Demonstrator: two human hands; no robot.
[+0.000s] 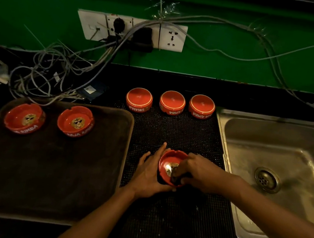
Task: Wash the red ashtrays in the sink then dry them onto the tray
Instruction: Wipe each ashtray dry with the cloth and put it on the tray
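A green wall [47, 8] runs across the back, with a white socket panel [131, 30] and a tangle of grey cables [45, 75] hanging from it down onto the dark counter. On the right sits a steel sink [277, 152] with its round drain [267, 179]. On the left lies a large dark tray [49, 165] holding two red ashtrays the right way up, one at the far left [24, 117] and one beside it [75, 120]. Between tray and sink stretches a black mesh mat [176, 132]. Three more ashtrays stand upside down in a row at its far edge: left [139, 99], middle [172, 102], right [202, 105]. Near the mat's middle, the left hand [150, 175] cups a sixth ashtray [168, 164] from its left side, fingers fairly straight along the rim. The right hand [203, 172] reaches into the bowl, fingers curled round a small dark cloth [176, 176] pressed inside it.
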